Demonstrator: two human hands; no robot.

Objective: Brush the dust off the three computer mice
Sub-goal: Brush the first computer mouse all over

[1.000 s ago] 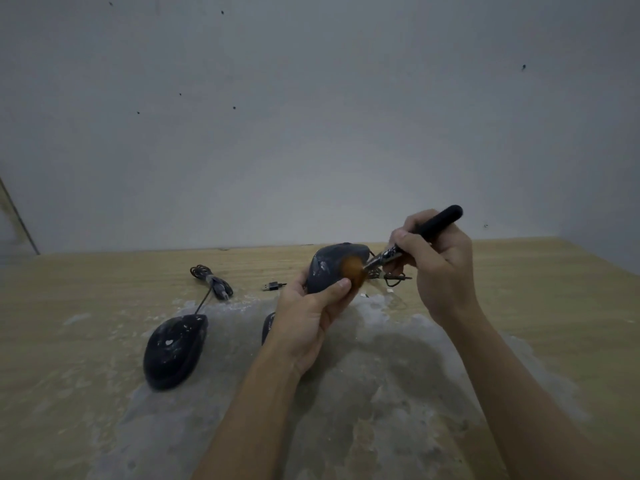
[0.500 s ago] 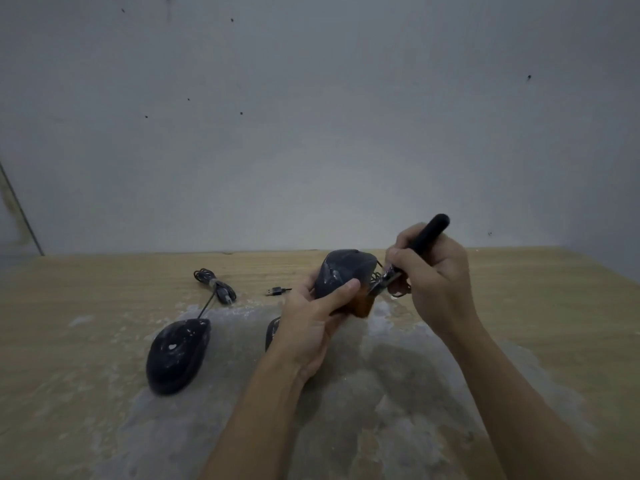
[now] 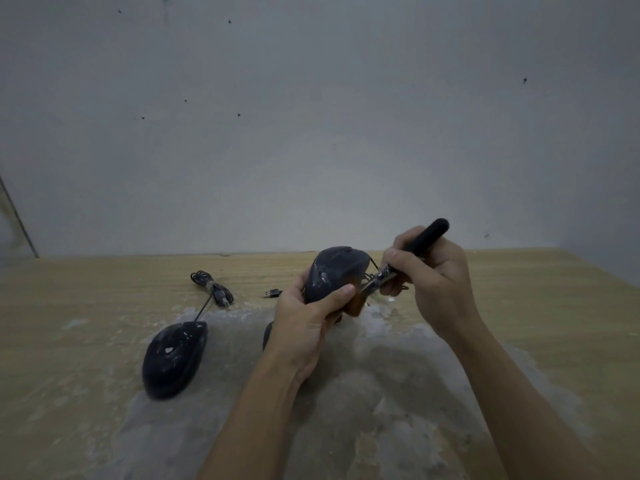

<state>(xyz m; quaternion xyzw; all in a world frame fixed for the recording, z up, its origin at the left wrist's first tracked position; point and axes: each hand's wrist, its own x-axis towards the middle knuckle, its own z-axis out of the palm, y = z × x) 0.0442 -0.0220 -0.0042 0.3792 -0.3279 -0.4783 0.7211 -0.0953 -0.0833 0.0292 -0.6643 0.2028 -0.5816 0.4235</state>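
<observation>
Mice, three: one gripped in left hand, fingers curled round it, above table; one lying left on dusty patch; one mostly hidden behind left wrist. Brush, one: right hand fingers clamped on handle, bristles touching held mouse. Cable bundle, one; USB plug, one.

I read this as a bare workroom: plain pitted grey wall, dusty wooden table, nothing domestic visible.
</observation>
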